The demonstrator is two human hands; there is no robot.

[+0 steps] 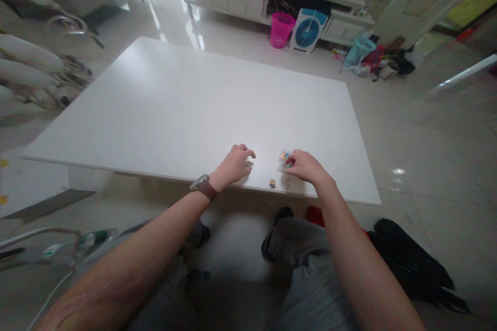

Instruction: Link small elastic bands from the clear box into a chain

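My left hand (236, 162) rests near the table's front edge, its index finger crooked outward. A small pale piece (249, 164) shows between its thumb and fingers, too small to name. The fingers of my right hand (306, 165) are bunched together over a small clear box (280, 166) that contains several colourful little pieces (285, 155). Whatever those fingertips pinch is hidden. In front of the box, close to the edge, lie a small yellow-and-blue cartoon figure (272, 183) and a tiny metallic ring-like piece (288, 183).
The white table (217, 98) stretches away to the far left. Beyond it stand a pink basket (281, 30), a blue-and-white box fan (308, 31) and a low cabinet (248, 4). White chairs (29, 57) are at the left; a black bag-like item (411, 253) lies at right.
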